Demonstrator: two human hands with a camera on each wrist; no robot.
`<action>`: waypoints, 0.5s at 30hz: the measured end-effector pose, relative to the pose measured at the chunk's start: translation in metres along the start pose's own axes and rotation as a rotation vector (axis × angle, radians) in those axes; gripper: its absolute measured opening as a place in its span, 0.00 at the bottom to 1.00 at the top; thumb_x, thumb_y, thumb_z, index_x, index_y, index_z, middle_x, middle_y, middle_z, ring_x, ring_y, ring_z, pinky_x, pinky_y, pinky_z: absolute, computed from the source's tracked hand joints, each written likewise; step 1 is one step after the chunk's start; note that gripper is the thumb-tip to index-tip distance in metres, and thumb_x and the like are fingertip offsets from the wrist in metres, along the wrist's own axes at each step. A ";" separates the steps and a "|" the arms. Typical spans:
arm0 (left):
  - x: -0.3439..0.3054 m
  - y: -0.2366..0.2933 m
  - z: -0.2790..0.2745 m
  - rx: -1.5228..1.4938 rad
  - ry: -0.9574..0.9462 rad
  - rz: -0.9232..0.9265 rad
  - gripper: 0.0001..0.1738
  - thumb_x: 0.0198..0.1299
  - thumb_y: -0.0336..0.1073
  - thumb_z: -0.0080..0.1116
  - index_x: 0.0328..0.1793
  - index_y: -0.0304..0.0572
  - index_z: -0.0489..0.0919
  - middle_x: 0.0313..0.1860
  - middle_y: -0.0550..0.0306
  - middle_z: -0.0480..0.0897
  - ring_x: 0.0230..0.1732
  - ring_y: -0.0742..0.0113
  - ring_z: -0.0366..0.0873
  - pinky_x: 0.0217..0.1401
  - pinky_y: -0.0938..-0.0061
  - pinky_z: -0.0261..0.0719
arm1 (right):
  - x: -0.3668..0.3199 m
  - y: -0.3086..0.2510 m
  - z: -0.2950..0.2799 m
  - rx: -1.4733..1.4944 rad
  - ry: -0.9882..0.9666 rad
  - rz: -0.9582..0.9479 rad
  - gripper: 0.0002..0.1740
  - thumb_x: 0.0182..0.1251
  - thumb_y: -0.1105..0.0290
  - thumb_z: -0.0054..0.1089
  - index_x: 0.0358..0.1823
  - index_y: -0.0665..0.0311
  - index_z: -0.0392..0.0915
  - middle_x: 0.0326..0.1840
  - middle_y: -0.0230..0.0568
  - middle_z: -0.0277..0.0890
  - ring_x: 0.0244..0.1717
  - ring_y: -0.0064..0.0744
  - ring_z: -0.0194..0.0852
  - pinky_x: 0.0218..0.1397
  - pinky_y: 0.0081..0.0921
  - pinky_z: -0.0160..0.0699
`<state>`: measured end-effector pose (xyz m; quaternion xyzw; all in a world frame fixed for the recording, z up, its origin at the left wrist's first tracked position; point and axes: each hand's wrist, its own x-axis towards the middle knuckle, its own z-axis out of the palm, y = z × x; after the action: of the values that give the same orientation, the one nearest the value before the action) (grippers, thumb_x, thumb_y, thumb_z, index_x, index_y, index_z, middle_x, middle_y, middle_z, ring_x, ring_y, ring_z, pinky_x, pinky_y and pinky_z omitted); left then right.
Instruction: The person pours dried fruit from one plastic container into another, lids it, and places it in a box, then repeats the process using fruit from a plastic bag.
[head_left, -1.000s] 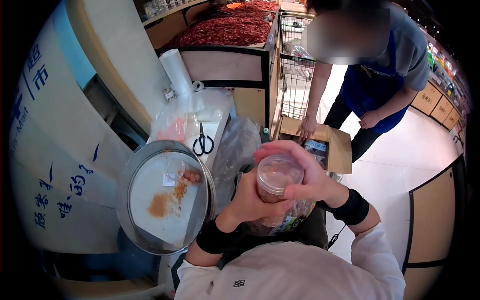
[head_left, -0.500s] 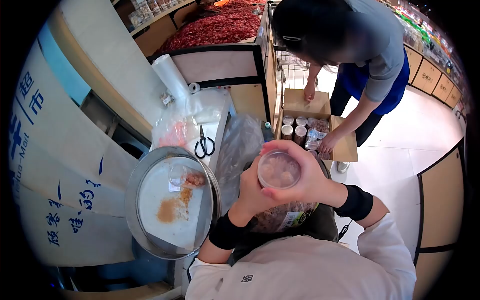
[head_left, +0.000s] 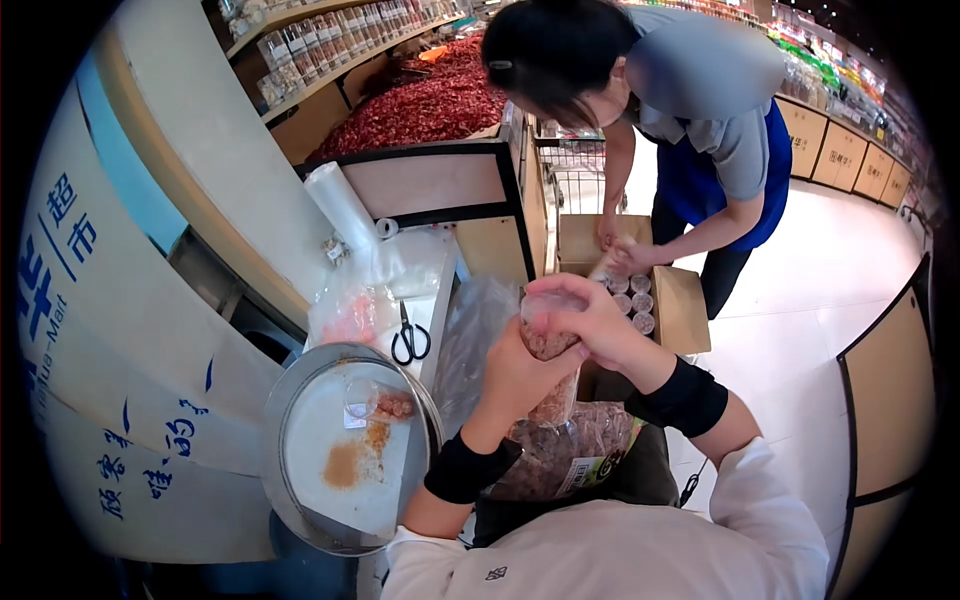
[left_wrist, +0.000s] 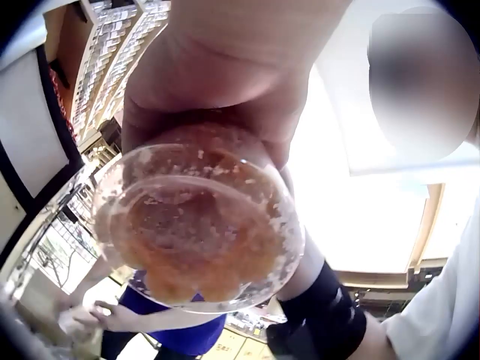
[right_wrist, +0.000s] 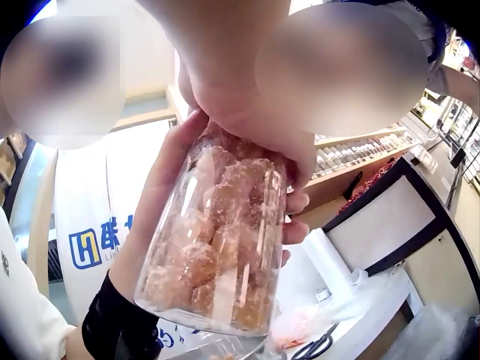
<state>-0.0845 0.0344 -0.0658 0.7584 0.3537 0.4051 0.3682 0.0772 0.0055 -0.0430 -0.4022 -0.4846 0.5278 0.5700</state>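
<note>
Both hands hold a clear plastic jar point(head_left: 552, 400) in front of the chest, packed with orange-brown, sugar-crusted chunks. My left hand point(head_left: 515, 375) grips the jar's side, fingers and thumb wrapped round it. Over its lidded top curls my right hand point(head_left: 605, 325), with the thumb across the lid. The left wrist view looks at the jar's round bottom point(left_wrist: 202, 232). In the right wrist view the jar wall point(right_wrist: 217, 240) shows chunks stacked inside. Below it, a large plastic bag point(head_left: 545, 465) of brownish pieces with a green-and-white label lies on the lap.
At left stands a round metal pan point(head_left: 275, 450) with brown crumbs and a tipped clear container point(head_left: 388, 403). Scissors point(head_left: 408, 340), a bag roll point(head_left: 340, 205) and a clear plastic bag point(head_left: 470, 330) lie beyond. Another person point(head_left: 720, 160) bends over a cardboard box point(head_left: 683, 310) of several jars.
The jar has tipped from lid toward the camera to leaning away, its body now showing below my hands. The other person's hands have come together at the box, and more jar tops show.
</note>
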 end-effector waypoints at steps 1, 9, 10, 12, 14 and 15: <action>0.001 0.008 -0.003 -0.026 -0.043 0.070 0.38 0.51 0.49 0.80 0.61 0.31 0.77 0.49 0.43 0.87 0.51 0.54 0.87 0.52 0.64 0.84 | 0.000 0.000 -0.003 0.101 0.003 -0.019 0.30 0.56 0.75 0.75 0.62 0.68 0.78 0.60 0.40 0.80 0.59 0.28 0.79 0.65 0.26 0.77; -0.021 0.011 -0.021 -0.619 -0.011 -0.127 0.16 0.79 0.39 0.53 0.56 0.29 0.79 0.60 0.45 0.83 0.58 0.61 0.83 0.60 0.70 0.84 | -0.003 -0.010 -0.031 0.736 -0.122 -0.078 0.31 0.70 0.61 0.57 0.69 0.71 0.69 0.62 0.56 0.77 0.64 0.50 0.79 0.68 0.48 0.80; -0.023 0.004 -0.021 -0.627 -0.010 -0.121 0.16 0.79 0.39 0.53 0.56 0.29 0.79 0.60 0.45 0.83 0.58 0.61 0.83 0.60 0.70 0.84 | -0.002 -0.011 -0.033 0.839 -0.126 -0.098 0.32 0.69 0.59 0.58 0.70 0.70 0.69 0.63 0.57 0.77 0.65 0.50 0.78 0.69 0.49 0.79; -0.028 -0.007 -0.023 -0.261 0.114 0.096 0.15 0.77 0.36 0.57 0.58 0.30 0.78 0.63 0.44 0.81 0.60 0.59 0.83 0.60 0.69 0.85 | 0.000 -0.013 -0.037 0.806 -0.129 -0.133 0.34 0.68 0.56 0.60 0.70 0.69 0.68 0.63 0.57 0.77 0.65 0.50 0.77 0.70 0.49 0.78; -0.032 -0.008 -0.021 -0.467 0.144 0.019 0.22 0.74 0.32 0.60 0.70 0.34 0.71 0.67 0.44 0.78 0.63 0.59 0.81 0.62 0.67 0.84 | -0.001 -0.015 -0.036 0.740 -0.141 -0.237 0.34 0.68 0.58 0.62 0.71 0.67 0.68 0.63 0.56 0.77 0.66 0.49 0.77 0.70 0.48 0.78; -0.031 -0.007 -0.021 -0.559 0.157 -0.056 0.26 0.75 0.37 0.59 0.74 0.37 0.67 0.69 0.44 0.76 0.64 0.57 0.80 0.64 0.64 0.83 | -0.001 -0.015 -0.033 0.744 -0.145 -0.234 0.34 0.68 0.58 0.62 0.71 0.67 0.68 0.63 0.56 0.77 0.66 0.49 0.77 0.70 0.48 0.78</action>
<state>-0.1174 0.0178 -0.0741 0.5836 0.2764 0.5341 0.5456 0.1131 0.0049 -0.0354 -0.0721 -0.3418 0.6259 0.6973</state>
